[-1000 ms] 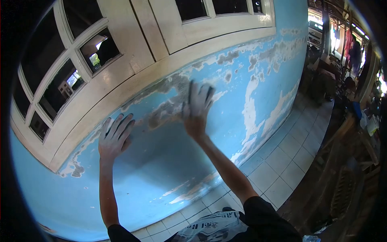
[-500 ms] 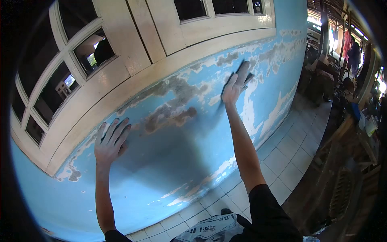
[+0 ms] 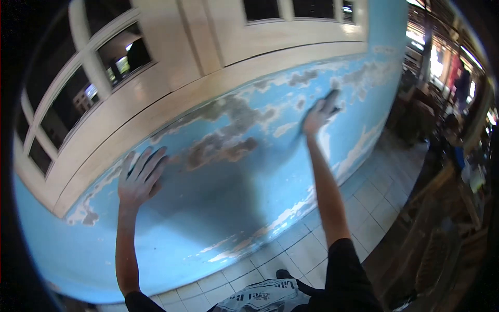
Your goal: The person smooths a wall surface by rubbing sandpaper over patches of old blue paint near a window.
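My left hand [image 3: 136, 182] is open, fingers spread on the blue wall [image 3: 176, 255], nothing visible held. Right hand [image 3: 318, 115] at the wall's patchy stretch, under the window frame [image 3: 138, 88] — blurred, can't tell how closed the grip is or what's in it. Pressing hard across rough grey patches [image 3: 241, 114] could scrape fingertips — or lift paint.

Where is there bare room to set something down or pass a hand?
The blue wall offers passing room between the left hand and right hand, below the window. Floor tiles between wall and clutter look free for setting something down. The clutter at far right is crowded.
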Demonstrator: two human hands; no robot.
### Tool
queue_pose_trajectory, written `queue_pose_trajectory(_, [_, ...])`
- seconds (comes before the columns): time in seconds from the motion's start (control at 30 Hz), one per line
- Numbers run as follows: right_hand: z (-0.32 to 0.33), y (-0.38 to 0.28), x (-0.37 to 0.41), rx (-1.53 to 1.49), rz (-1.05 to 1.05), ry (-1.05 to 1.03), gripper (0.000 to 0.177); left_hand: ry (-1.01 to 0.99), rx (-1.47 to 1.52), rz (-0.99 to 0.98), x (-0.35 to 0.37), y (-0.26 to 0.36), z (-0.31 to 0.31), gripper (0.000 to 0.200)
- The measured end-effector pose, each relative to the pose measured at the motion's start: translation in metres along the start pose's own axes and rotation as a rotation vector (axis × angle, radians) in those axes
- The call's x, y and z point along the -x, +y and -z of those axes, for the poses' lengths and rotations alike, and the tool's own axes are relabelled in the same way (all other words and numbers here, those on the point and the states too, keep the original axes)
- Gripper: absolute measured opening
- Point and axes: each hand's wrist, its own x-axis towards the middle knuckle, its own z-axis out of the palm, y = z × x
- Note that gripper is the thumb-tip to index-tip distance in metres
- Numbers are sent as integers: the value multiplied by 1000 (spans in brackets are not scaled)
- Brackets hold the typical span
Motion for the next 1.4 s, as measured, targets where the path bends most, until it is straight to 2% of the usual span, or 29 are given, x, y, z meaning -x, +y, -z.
queue_pose_trajectory(0.03, [-4,10,-18,-118,-92,19,59,1,18,-16,-1,0,1,69])
queue_pose_trajectory(0.07, [-12,44,-37,-140,-8,66,57,2,32,-28,-1,-1,2,75])
queue_pose_trajectory(0.13, [-18,72,-59,12,-54,130,57,-10,-5,-45,-1,-2,4,76])
queue_pose_trajectory(0.27, [-22,106,-60,41,-95,70,59,-4,30,-37,0,-5,2,77])
queue_pose_trajectory(0.33, [-19,88,-42,81,-105,50,61,-44,194,-31,1,-6,2,69])
queue_pose_trajectory(0.4, [-15,11,-3,103,104,44,64,-27,226,-33,1,-5,0,70])
queue_pose_trajectory(0.43, [-11,-43,22,21,4,-6,66,-11,259,-48,6,-8,-1,70])
queue_pose_trajectory(0.47, [-15,-63,45,15,1,-14,66,-19,255,-43,13,-10,-3,70])
queue_pose_trajectory(0.53, [-16,-91,75,-10,223,-99,69,69,334,-49,22,-12,-6,71])
queue_pose_trajectory(0.6, [-18,-123,116,-16,235,-146,70,31,341,-35,39,-23,6,73])
queue_pose_trajectory(0.67, [-31,-142,166,-38,191,-118,70,-16,345,-24,70,-33,15,75])
queue_pose_trajectory(0.73, [-35,-166,206,-62,143,-86,71,-2,245,83,109,-42,21,70])
queue_pose_trajectory(0.8, [-34,-192,240,-37,232,-253,68,15,229,132,148,-52,22,67])
queue_pose_trajectory(0.97, [-45,-241,320,-20,253,-311,66,56,211,273,220,-74,12,61])
queue_pose_trajectory(1.07, [-44,-266,368,-19,359,-401,65,89,204,290,236,-78,4,59])
queue_pose_trajectory(1.13, [-38,-272,405,-48,458,-598,63,79,171,271,241,-79,0,57])
queue_pose_trajectory(1.17, [-37,-272,420,-43,461,-595,63,85,174,271,241,-81,0,57])
queue_pose_trajectory(1.23, [-33,-269,438,117,762,-752,62,97,133,246,239,-81,1,54])
queue_pose_trajectory(1.33, [-43,-253,405,227,840,-757,61,127,112,243,239,-82,-3,53])
queue_pose_trajectory(1.4, [-53,-273,336,137,627,-445,61,129,112,247,239,-81,-3,53])
